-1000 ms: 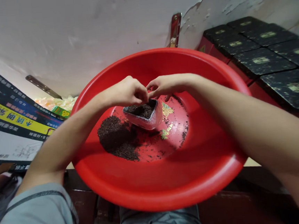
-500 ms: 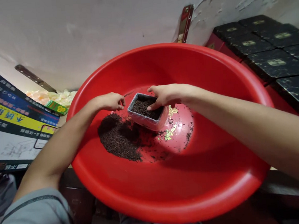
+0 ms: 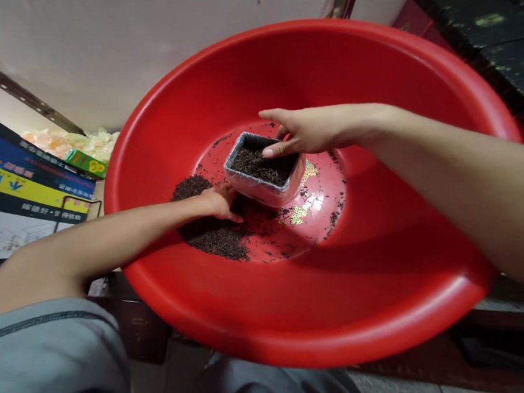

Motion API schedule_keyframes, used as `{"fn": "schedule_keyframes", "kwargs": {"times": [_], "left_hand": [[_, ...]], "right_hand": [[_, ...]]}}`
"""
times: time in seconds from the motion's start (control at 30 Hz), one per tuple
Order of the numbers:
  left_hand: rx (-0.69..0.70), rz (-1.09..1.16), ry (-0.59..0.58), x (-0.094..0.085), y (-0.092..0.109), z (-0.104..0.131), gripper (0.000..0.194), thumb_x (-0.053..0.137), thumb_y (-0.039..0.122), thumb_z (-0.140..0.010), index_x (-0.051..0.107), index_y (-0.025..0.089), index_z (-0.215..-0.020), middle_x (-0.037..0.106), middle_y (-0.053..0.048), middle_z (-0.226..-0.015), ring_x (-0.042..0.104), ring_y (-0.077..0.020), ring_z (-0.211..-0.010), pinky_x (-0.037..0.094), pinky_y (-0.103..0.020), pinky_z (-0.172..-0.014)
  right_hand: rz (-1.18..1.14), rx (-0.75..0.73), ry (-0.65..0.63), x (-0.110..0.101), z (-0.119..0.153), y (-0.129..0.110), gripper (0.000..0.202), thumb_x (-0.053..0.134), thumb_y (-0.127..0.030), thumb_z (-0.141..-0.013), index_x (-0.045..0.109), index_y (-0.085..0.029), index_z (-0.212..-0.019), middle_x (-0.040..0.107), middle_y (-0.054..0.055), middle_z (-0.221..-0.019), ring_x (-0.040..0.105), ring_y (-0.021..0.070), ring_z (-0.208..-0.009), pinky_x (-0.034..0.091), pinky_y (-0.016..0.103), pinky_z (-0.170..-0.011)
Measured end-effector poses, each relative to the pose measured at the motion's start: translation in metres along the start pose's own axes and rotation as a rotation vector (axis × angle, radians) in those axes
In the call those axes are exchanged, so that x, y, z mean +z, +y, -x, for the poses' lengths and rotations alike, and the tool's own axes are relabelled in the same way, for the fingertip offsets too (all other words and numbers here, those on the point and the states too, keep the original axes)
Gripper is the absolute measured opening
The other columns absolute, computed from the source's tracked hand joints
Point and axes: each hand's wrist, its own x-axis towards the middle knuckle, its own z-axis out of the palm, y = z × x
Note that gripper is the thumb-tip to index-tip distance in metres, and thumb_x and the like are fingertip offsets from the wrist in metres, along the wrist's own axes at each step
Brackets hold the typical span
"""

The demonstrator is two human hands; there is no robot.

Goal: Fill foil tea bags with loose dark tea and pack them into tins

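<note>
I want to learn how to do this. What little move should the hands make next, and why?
Probably the left hand should gather a pinch from the dark pile. It is right at the pile, and the box nearby holds similar-looking bits, seemingly with room left inside. The right hand is at the box, thumb over its opening.

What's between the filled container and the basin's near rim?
Between the container and the near rim, the head view shows scattered dark flakes and a gold print on the basin's floor, then its sloping red side.
</note>
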Motion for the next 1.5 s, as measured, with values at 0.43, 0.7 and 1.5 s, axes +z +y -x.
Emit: {"fn": "schedule_keyframes", "kwargs": {"times": [0.43, 0.7, 1.5], "left_hand": [[0.201, -0.251, -0.124, 0.002, 0.025, 0.053, 0.065, 0.075, 0.039, -0.104, 0.057, 0.019, -0.162, 0.046, -0.025, -0.172, 0.055, -0.0386, -0.153, 0.051, -0.044, -0.121], [0.366, -0.488, -0.290, -0.004, 0.027, 0.047, 0.036, 0.049, 0.014, -0.112, 0.080, 0.016, -0.131, 0.077, -0.018, -0.134, 0.079, -0.0285, -0.113, 0.064, -0.035, -0.088], [0.418, 0.106, 0.399, -0.151, 0.038, 0.057, 0.017, 0.071, 0.029, -0.100, 0.086, 0.021, -0.100, 0.085, -0.009, -0.101, 0.080, -0.0168, -0.087, 0.062, -0.026, -0.083]], "right_hand": [[0.168, 0.061, 0.187, -0.020, -0.013, 0.027, 0.093, 0.069, -0.085, -0.092, 0.056, -0.023, -0.159, 0.074, 0.017, -0.133, 0.068, 0.0430, -0.128, 0.057, 0.047, -0.101], [0.030, -0.010, 0.114, -0.016, -0.024, 0.035, 0.078, 0.073, -0.079, -0.093, 0.067, -0.021, -0.145, 0.075, 0.017, -0.132, 0.060, 0.0460, -0.138, 0.057, 0.049, -0.103], [0.110, -0.010, 0.221, -0.021, -0.029, 0.046, 0.081, 0.068, -0.087, -0.090, 0.073, -0.029, -0.146, 0.079, 0.011, -0.126, 0.066, 0.0412, -0.136, 0.056, 0.049, -0.106]]}}
